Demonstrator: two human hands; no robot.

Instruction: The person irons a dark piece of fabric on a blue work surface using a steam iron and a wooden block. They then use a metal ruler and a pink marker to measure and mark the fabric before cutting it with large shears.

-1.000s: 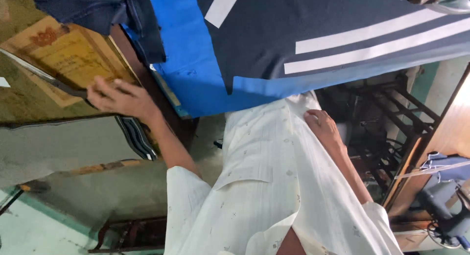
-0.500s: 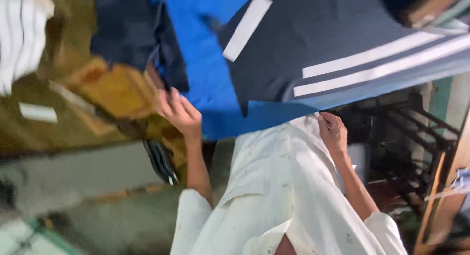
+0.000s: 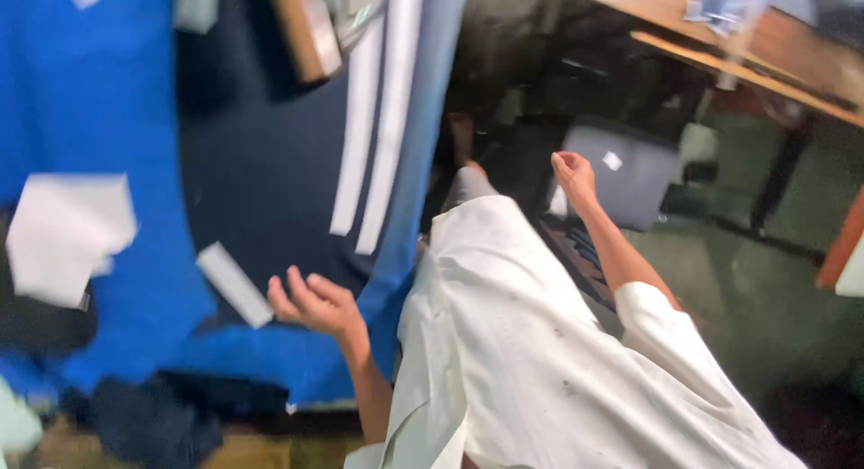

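Blue and navy cloth (image 3: 243, 172), a broad spread of fabric with two white stripes running along its near edge, fills most of the head view and serves as the landmark here. The left hand (image 3: 315, 305) hovers over the lower edge of that cloth, palm up, fingers (image 3: 292, 284) loosely curled and spread, grasping nothing; whether its knuckles touch the fabric cannot be told through the blur. Just beside the hand, on the cloth, lies a small white rectangular strip (image 3: 234, 284), tilted. Farther along the cloth, away from the stripes, sits a larger white folded piece of fabric (image 3: 67, 235). At the cloth's far end a brown wooden block (image 3: 306, 28) rests across the navy part.

The right hand (image 3: 573, 174) is raised well apart from the cloth, beyond its striped edge, closed into a loose fist with nothing visible in it. Behind that hand stands a grey box-shaped case (image 3: 630, 176) on the floor. The person's cream-white loose shirt (image 3: 522, 343) lies between the two arms, beside the striped edge. A brown wooden tabletop (image 3: 747, 46) crosses the upper corner, far from the cloth.
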